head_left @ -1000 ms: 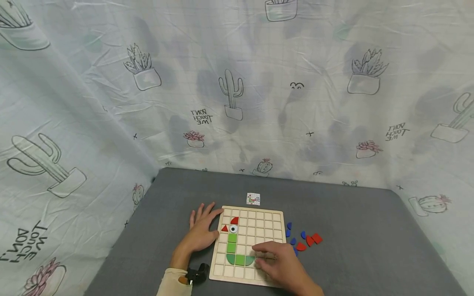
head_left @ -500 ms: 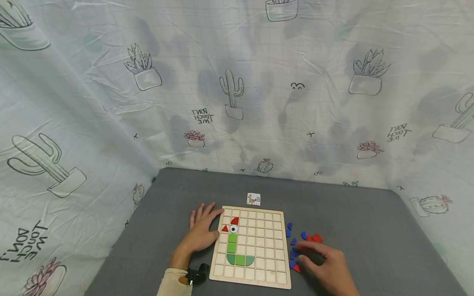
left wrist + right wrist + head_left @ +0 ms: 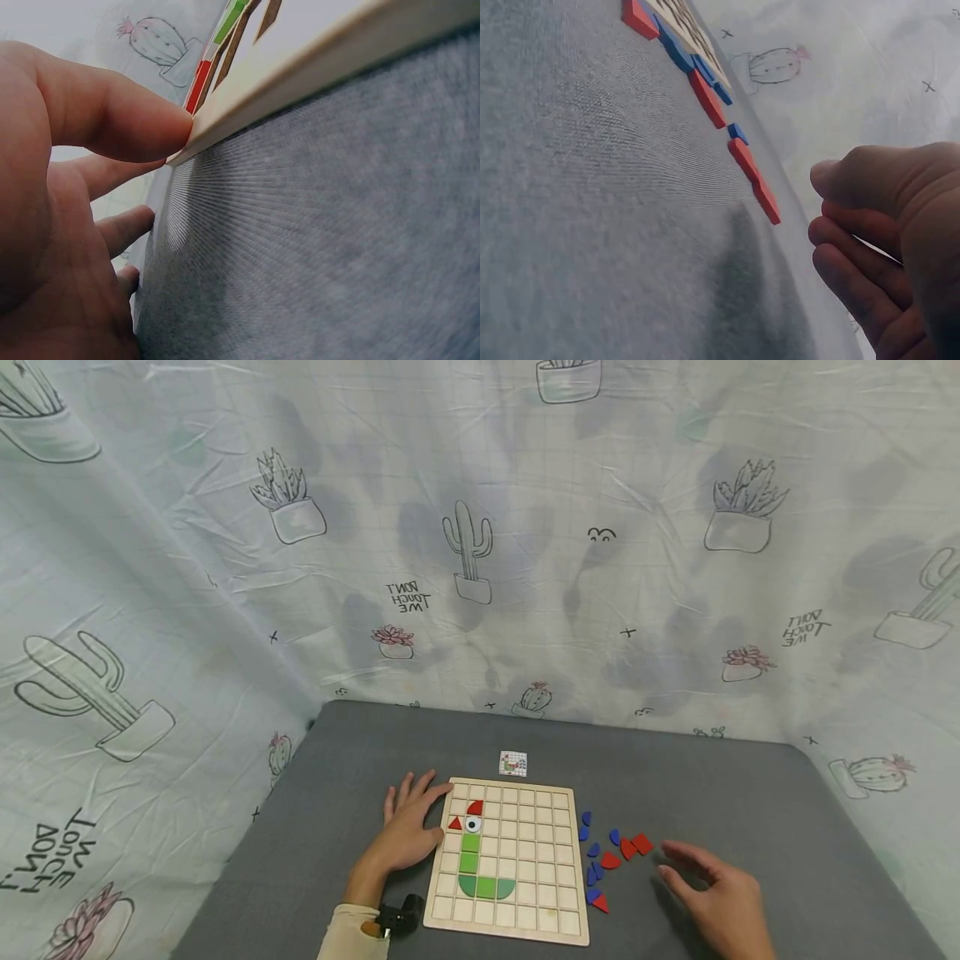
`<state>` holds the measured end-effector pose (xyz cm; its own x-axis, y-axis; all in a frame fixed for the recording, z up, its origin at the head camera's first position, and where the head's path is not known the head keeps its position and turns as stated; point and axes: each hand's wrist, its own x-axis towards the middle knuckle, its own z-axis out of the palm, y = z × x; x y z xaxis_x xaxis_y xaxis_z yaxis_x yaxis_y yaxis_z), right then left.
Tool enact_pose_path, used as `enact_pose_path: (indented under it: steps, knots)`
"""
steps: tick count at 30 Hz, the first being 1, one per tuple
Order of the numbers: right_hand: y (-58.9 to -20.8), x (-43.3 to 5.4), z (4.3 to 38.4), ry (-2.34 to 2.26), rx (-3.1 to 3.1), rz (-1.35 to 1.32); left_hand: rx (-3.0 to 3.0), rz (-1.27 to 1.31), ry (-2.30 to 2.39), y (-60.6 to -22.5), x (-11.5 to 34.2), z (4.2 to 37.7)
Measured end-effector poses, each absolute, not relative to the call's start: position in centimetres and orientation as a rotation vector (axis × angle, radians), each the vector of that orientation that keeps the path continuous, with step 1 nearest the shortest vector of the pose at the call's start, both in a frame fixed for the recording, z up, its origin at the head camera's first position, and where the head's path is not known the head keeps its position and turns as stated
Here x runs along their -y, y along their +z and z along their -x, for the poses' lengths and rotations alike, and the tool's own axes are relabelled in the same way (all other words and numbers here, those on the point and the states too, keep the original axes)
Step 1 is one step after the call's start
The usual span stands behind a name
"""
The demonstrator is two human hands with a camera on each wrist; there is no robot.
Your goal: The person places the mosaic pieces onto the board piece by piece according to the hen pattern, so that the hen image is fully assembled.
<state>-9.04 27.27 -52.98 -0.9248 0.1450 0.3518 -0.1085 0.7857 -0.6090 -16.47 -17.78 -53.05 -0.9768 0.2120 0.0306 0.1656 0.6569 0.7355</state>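
A wooden grid board (image 3: 525, 868) lies on the grey table. On its left part sit a red quarter piece (image 3: 476, 808), a red triangle (image 3: 455, 823), a white eye piece (image 3: 472, 825), green squares (image 3: 469, 842) and two darker green rounded pieces (image 3: 506, 888). My left hand (image 3: 405, 835) rests at the board's left edge, its thumb (image 3: 142, 124) touching the side. Over the table to the right, my right hand (image 3: 716, 889) hovers with nothing between thumb and fingers. Nearest to it are a red square (image 3: 642, 844) and other red pieces (image 3: 611, 861).
Several blue pieces (image 3: 594, 850) lie scattered along the board's right side, with a red triangle (image 3: 601, 903) near the lower end. A small picture card (image 3: 513, 763) lies beyond the board's far edge. A patterned curtain (image 3: 525, 568) hangs behind the table.
My right hand has moved right, from over the board, across the loose pieces, to the table beyond them. The left hand and the board have stayed put.
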Motion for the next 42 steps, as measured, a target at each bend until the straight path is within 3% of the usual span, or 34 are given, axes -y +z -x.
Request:
enact_pose_path:
  steps: [16, 27, 42]
  knots:
    - [-54.4, -25.5, 11.7, 0.854, 2.547, 0.023, -2.801, -0.31, 1.222, -53.2, 17.8, 16.6]
    - [-54.0, -25.6, 11.7, 0.849, 2.567, 0.086, -2.796, -0.304, 1.239, -53.0, 17.9, 16.5]
    - [-51.0, -21.4, 10.7, 0.976, 2.533, -0.32, -2.79, -0.3, 1.241, -52.9, 17.9, 16.4]
